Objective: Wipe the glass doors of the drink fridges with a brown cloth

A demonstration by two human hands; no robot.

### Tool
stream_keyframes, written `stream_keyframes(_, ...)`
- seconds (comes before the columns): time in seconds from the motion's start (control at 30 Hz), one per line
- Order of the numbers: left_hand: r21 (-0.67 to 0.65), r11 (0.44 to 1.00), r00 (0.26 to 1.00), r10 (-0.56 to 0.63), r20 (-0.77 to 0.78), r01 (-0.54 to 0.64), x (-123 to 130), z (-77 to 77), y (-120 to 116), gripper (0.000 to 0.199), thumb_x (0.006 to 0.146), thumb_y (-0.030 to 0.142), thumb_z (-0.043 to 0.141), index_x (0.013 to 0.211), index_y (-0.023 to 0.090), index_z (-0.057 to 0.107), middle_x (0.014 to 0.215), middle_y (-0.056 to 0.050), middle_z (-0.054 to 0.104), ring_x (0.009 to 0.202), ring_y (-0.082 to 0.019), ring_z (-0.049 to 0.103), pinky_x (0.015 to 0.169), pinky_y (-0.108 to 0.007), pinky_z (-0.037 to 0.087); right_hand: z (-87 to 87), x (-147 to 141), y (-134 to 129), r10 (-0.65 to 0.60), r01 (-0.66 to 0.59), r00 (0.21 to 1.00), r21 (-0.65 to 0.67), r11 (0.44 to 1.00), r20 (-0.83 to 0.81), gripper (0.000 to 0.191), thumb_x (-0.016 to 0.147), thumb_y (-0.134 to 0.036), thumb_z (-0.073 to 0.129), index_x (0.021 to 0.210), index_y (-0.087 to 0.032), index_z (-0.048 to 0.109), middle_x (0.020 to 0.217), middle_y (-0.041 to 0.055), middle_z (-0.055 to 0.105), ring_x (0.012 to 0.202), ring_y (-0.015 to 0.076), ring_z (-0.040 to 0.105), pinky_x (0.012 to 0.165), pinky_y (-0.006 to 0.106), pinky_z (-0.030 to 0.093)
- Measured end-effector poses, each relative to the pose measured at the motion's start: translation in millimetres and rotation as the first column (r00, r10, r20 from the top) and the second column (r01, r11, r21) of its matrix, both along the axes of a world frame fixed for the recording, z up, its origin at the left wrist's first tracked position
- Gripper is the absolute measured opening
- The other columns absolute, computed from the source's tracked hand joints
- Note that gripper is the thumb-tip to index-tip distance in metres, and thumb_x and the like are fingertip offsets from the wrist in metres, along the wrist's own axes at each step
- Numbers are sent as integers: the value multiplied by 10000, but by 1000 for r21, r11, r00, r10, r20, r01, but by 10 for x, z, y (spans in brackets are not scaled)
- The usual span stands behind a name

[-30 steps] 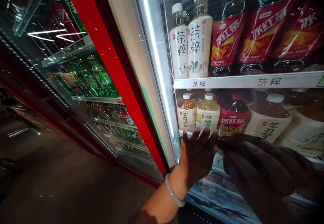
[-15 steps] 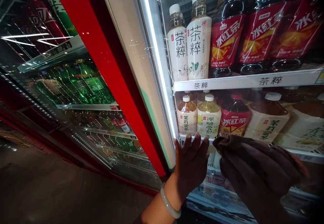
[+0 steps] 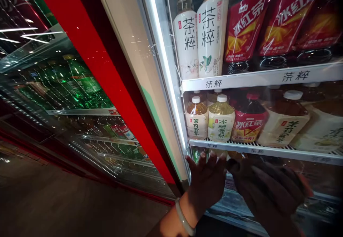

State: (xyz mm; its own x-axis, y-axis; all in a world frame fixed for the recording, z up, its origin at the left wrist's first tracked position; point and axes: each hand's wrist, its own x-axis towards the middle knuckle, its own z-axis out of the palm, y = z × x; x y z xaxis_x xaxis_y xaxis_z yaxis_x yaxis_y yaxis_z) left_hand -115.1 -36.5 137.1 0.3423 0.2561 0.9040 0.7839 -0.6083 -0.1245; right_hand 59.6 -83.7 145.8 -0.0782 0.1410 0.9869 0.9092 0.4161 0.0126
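My left hand (image 3: pixel 207 181), with a pale bangle (image 3: pixel 184 217) on its wrist, is raised flat with its fingers spread. It faces the glass front of a drinks fridge, just below a shelf edge (image 3: pixel 241 149); whether the palm touches the glass I cannot tell. Beside it, my right hand (image 3: pixel 270 187) is in deep shadow, its fingers curled together with thumb and forefinger pinched. Anything inside that grip is lost in the dark. Just above the hands stand a jasmine tea bottle (image 3: pixel 197 121), a pear drink bottle (image 3: pixel 221 121) and a red-labelled iced tea bottle (image 3: pixel 249 122).
Tall white-labelled tea bottles (image 3: pixel 211 37) and red-labelled iced tea bottles (image 3: pixel 248 26) fill the upper shelf. A bright light strip (image 3: pixel 163 62) runs down the fridge's edge. To the left, past a red frame (image 3: pixel 88 58), another fridge holds green bottles (image 3: pixel 85 83).
The view has shifted, so the upper bottles look larger and higher. Both hands now sit lower against the shelves, beneath the lower shelf edge. Their poses stay about the same.
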Motion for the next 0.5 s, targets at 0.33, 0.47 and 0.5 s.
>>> stream_keyframes(0.33,-29,998,999,-46,28,47,216,-309,-90,831,910,167,604,1673,133,279,1780,-101,146,1670,-315,96,1365,-576,-1,-424,121,-70,60,-51,991,-81,995,118,313,810,-113,819,1022,-341,792,1143,-9,700,1328,264,592,1229,497,410)
stream_keyframes(0.47,-34,999,998,-44,-44,42,528,-382,-223,763,909,180,621,1637,194,390,1779,-39,196,1672,-259,120,1376,-519,28,-452,595,-230,10,-1,994,-82,997,112,304,804,-140,840,1013,-351,779,1127,-22,726,1293,254,623,1234,545,381)
stream_keyframes(0.5,-34,998,997,-52,-57,50,631,-366,-241,739,905,185,627,1618,211,432,1772,-27,230,1672,-256,120,1376,-522,14,-352,696,-245,-2,8,995,-62,998,104,317,778,-140,867,1003,-344,774,1119,-22,730,1264,255,645,1209,540,407)
